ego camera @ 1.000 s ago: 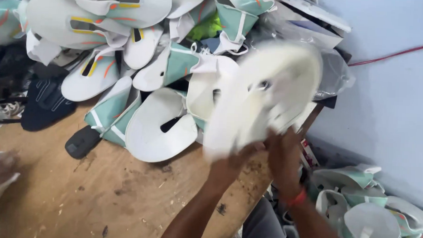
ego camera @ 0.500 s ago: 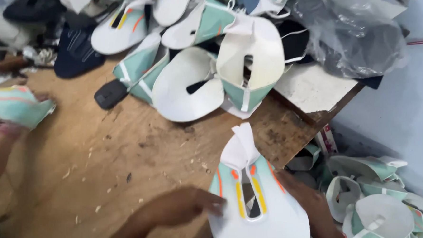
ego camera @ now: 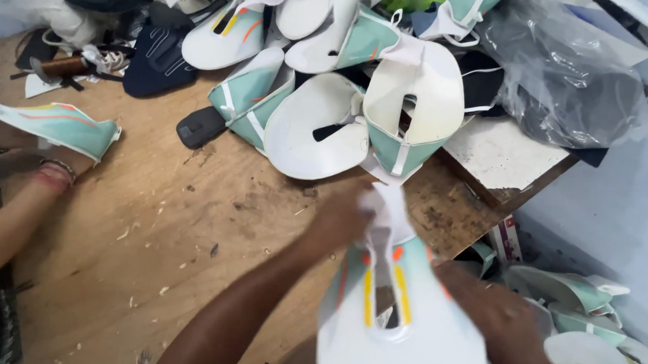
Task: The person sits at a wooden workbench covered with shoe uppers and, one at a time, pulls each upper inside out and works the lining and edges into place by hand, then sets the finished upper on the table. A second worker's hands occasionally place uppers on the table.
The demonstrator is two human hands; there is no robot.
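I hold a flat shoe upper point(ego camera: 397, 331), white and mint green with yellow and orange stripes, over the near edge of a worn wooden table point(ego camera: 154, 225). My left hand point(ego camera: 344, 219) pinches its white tongue at the top. My right hand point(ego camera: 490, 306) grips its right side from underneath. Beyond it on the table lies a heap of similar shoe uppers point(ego camera: 357, 96), white undersides and mint-green faces mixed.
Another person's arm point(ego camera: 9, 219) with a wristband reaches in at the left, beside a mint upper point(ego camera: 57, 127). Dark uppers point(ego camera: 158, 55) lie at the back left, a grey plastic bag point(ego camera: 562, 76) at the back right. More uppers point(ego camera: 587, 317) are piled below the table's right edge.
A second ago I held an upper white side up over the pile. It is now turned coloured side up, lower and close to me, and my left hand has moved onto its tongue.
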